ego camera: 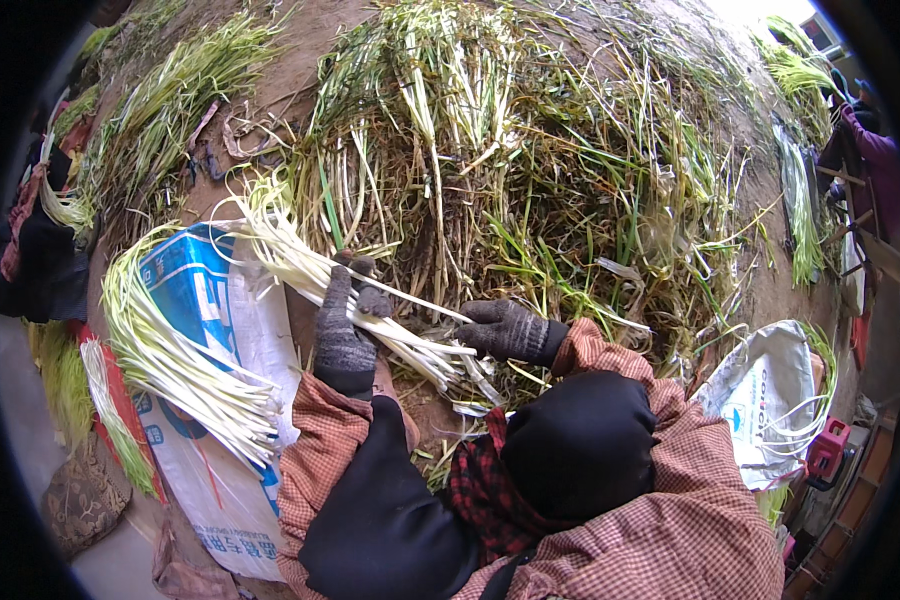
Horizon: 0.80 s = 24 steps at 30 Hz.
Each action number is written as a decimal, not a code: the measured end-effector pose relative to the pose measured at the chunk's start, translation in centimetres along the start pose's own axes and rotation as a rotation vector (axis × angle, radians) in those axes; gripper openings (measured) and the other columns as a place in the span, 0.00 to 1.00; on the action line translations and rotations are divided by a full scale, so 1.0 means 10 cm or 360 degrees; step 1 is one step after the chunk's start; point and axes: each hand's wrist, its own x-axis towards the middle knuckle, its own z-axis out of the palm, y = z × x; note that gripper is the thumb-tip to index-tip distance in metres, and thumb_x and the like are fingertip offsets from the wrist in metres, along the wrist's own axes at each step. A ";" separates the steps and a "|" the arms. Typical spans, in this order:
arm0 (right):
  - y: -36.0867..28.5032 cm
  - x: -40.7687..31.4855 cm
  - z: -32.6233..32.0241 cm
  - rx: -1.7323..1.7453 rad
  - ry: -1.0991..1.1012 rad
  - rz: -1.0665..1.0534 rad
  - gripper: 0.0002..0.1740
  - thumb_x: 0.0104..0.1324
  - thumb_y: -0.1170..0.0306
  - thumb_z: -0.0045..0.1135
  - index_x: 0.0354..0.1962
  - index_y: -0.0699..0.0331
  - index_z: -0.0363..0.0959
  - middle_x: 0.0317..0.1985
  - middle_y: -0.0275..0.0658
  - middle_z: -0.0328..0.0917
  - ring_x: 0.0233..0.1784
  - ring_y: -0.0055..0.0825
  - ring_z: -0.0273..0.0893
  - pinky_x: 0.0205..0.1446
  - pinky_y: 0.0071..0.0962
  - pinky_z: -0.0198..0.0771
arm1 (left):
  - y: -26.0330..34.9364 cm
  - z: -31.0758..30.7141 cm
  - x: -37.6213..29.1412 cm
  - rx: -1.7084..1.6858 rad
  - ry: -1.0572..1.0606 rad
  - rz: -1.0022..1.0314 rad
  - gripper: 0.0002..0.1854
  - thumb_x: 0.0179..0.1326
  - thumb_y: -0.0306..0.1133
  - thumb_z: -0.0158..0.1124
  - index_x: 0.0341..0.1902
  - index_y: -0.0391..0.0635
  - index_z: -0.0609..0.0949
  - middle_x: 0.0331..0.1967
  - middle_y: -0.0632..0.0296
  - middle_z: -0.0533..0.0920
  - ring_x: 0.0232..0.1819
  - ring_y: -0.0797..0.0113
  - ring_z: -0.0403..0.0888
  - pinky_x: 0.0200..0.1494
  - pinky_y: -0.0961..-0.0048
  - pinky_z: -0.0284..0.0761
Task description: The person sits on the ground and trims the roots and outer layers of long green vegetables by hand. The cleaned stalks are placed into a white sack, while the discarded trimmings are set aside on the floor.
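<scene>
My left hand [347, 322], in a dark grey knitted glove, grips a bundle of long, pale blanched chive-like stalks [292, 262]. Their thin yellowish tips point up and left, and the white ends [427, 356] come out below the fingers. One stalk slants away from the bundle to the gloved fingertips of my right hand [506, 330], which pinch its end. Left of my knees a larger bunch of similar stalks [187, 352] lies on a white and blue woven sack [262, 315] that bears writing. In front of both hands spreads a heap of uncleaned green and brown stalks [450, 172].
Another pile of green stalks [172, 97] lies on the bare soil at the upper left. A white bag [757, 405] stands by my right side, near a pink-red container [827, 450]. A person in a purple sleeve [874, 154] is at the far right; dark clothing [52, 255] shows at left.
</scene>
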 end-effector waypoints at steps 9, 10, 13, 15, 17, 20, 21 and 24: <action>-0.10 0.08 0.01 -0.0601 -0.0222 -0.0179 0.14 0.60 0.61 0.48 0.39 0.61 0.69 0.26 0.37 0.73 0.30 0.22 0.70 0.37 0.25 0.67 | -0.05 0.10 -0.05 -0.0229 0.0090 -0.0277 0.11 0.57 0.35 0.55 0.41 0.45 0.70 0.18 0.66 0.72 0.19 0.70 0.69 0.27 0.69 0.71; -0.16 0.09 -0.08 -0.0569 -0.0308 -0.0136 0.14 0.59 0.60 0.48 0.37 0.60 0.69 0.25 0.38 0.73 0.30 0.24 0.71 0.37 0.27 0.67 | -0.08 0.01 0.00 -0.0230 0.0030 -0.0336 0.10 0.57 0.36 0.55 0.39 0.46 0.70 0.16 0.68 0.69 0.17 0.71 0.66 0.24 0.70 0.67; -0.16 0.34 -0.51 -0.0384 -0.0025 -0.0098 0.17 0.59 0.56 0.47 0.34 0.62 0.69 0.23 0.39 0.72 0.25 0.28 0.71 0.32 0.29 0.69 | -0.16 -0.20 0.10 -0.0242 -0.0158 -0.0522 0.09 0.58 0.39 0.53 0.33 0.47 0.71 0.09 0.72 0.62 0.10 0.74 0.58 0.18 0.74 0.58; -0.38 0.47 -0.64 -0.0477 0.0473 0.0116 0.19 0.60 0.55 0.44 0.37 0.63 0.70 0.30 0.41 0.75 0.28 0.30 0.74 0.36 0.29 0.71 | -0.11 -0.10 0.08 -0.0048 0.0232 -0.0519 0.11 0.59 0.41 0.51 0.31 0.47 0.71 0.08 0.74 0.58 0.07 0.78 0.52 0.15 0.77 0.51; -0.52 0.64 -0.73 -0.0617 0.0426 0.0328 0.24 0.59 0.51 0.42 0.42 0.62 0.70 0.37 0.44 0.74 0.36 0.34 0.74 0.42 0.30 0.69 | -0.11 -0.16 0.07 -0.0077 -0.0011 -0.0507 0.11 0.60 0.42 0.50 0.31 0.47 0.71 0.08 0.74 0.58 0.08 0.80 0.51 0.14 0.79 0.50; -0.47 0.83 -0.69 -0.1238 0.0528 0.0191 0.27 0.58 0.48 0.40 0.43 0.60 0.70 0.40 0.47 0.73 0.47 0.43 0.69 0.51 0.35 0.62 | -0.03 -0.07 0.00 -0.0206 -0.0326 -0.0547 0.09 0.60 0.39 0.49 0.33 0.46 0.72 0.08 0.75 0.57 0.07 0.80 0.51 0.14 0.79 0.50; -0.55 0.84 -0.62 -0.1250 0.0529 0.0239 0.25 0.58 0.49 0.40 0.41 0.58 0.71 0.40 0.45 0.73 0.45 0.42 0.70 0.50 0.35 0.63 | 0.02 -0.02 -0.05 -0.0154 -0.0339 -0.0524 0.09 0.60 0.38 0.49 0.34 0.46 0.72 0.08 0.75 0.57 0.07 0.80 0.51 0.14 0.79 0.50; -0.59 0.89 -0.54 -0.1258 0.0641 0.0320 0.24 0.57 0.50 0.42 0.40 0.58 0.72 0.39 0.44 0.74 0.44 0.41 0.71 0.49 0.36 0.64 | 0.11 -0.03 -0.02 -0.0301 -0.0563 -0.0506 0.10 0.62 0.38 0.45 0.37 0.45 0.72 0.08 0.74 0.57 0.07 0.79 0.52 0.13 0.79 0.51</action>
